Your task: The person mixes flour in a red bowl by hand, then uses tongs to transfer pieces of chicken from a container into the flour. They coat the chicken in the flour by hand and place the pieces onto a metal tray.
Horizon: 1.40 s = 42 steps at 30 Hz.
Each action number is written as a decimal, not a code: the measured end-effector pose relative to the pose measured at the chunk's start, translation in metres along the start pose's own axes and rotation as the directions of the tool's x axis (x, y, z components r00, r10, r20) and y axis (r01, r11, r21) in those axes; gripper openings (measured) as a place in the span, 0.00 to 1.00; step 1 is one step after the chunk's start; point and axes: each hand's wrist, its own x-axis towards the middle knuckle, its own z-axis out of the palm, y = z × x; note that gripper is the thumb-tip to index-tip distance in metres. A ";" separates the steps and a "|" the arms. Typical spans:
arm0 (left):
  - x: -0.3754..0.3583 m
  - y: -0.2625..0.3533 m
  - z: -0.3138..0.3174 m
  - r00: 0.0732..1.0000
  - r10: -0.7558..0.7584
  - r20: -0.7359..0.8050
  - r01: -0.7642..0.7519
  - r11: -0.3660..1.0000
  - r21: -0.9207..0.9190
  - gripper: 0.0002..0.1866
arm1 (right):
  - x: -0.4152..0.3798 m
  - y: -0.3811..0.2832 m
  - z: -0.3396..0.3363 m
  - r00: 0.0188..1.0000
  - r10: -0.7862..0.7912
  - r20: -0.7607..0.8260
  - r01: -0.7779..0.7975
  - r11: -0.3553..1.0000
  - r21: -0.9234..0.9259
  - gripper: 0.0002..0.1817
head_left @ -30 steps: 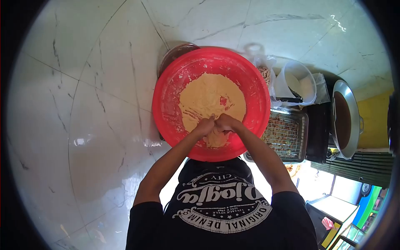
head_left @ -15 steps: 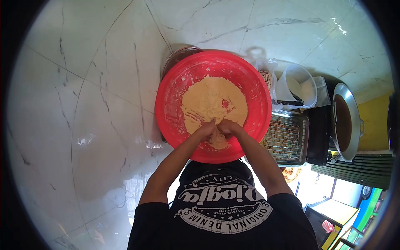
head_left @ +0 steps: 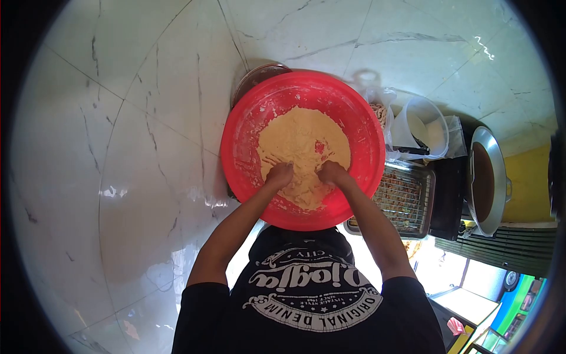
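A large red basin (head_left: 239, 174) holds a pale yellow, floury mixture (head_left: 303, 133), loose on the far side and clumped nearer my body. Inside it, my left hand (head_left: 280, 175) is closed at the left of the clumped part, fingers curled into the flour. My right hand (head_left: 332, 173) is closed too, a short way to the right, its fingers pressed into the mixture and partly hidden. A gap of clumped flour separates the hands. Just beyond the right hand, a small patch of red basin bottom shows through.
Behind the basin's left edge peeks a metal rim (head_left: 259, 75). To the right stand a white plastic tub (head_left: 421, 127), a tray with a wire rack (head_left: 404, 197) over brown bits, and a wide metal pan (head_left: 484, 183) of brown liquid. Pale marbled tiles (head_left: 159, 135) surround the basin.
My hands were together over a clump at the near side of the basin. They have moved apart and slightly forward, and the clumped flour now lies loose between them.
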 end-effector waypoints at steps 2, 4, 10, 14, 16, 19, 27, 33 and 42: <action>0.002 -0.007 0.016 0.963 -0.071 0.261 0.119 0.978 -0.170 0.30 | -0.009 -0.011 0.008 0.996 -0.020 0.082 0.013 0.997 0.075 0.22; -0.006 0.000 0.028 0.947 -0.089 0.308 0.158 0.966 -0.206 0.31 | -0.011 -0.029 0.006 0.963 0.050 0.264 -0.121 0.959 0.257 0.23; -0.014 0.008 0.017 0.980 -0.024 0.196 0.092 0.935 -0.344 0.33 | -0.026 -0.032 -0.012 0.961 -0.024 0.275 -0.152 0.786 0.599 0.29; -0.036 0.036 -0.025 0.969 -0.142 0.200 0.223 0.852 -0.474 0.28 | -0.047 -0.038 -0.042 0.956 -0.011 0.295 -0.218 0.647 0.731 0.25; -0.021 0.028 -0.026 0.998 -0.047 0.049 0.059 0.954 -0.293 0.25 | -0.028 -0.027 -0.030 0.985 -0.024 0.170 -0.081 0.807 0.585 0.22; 0.005 0.012 -0.010 0.992 0.122 -0.032 -0.123 0.992 -0.025 0.21 | -0.009 -0.022 -0.008 0.998 -0.063 0.014 0.056 0.952 0.301 0.19; -0.015 0.015 0.011 0.944 0.219 0.248 -0.261 0.954 0.149 0.20 | -0.019 -0.031 -0.014 0.958 -0.151 0.244 0.144 0.989 0.043 0.18; 0.002 0.000 -0.002 1.000 -0.025 0.019 0.018 0.946 0.325 0.20 | -0.014 -0.010 -0.032 0.964 -0.060 0.260 0.057 0.998 0.016 0.19; -0.010 -0.001 0.035 0.972 0.023 0.232 0.029 0.975 -0.219 0.18 | 0.009 -0.003 0.009 0.862 -0.302 0.408 0.229 0.949 0.218 0.15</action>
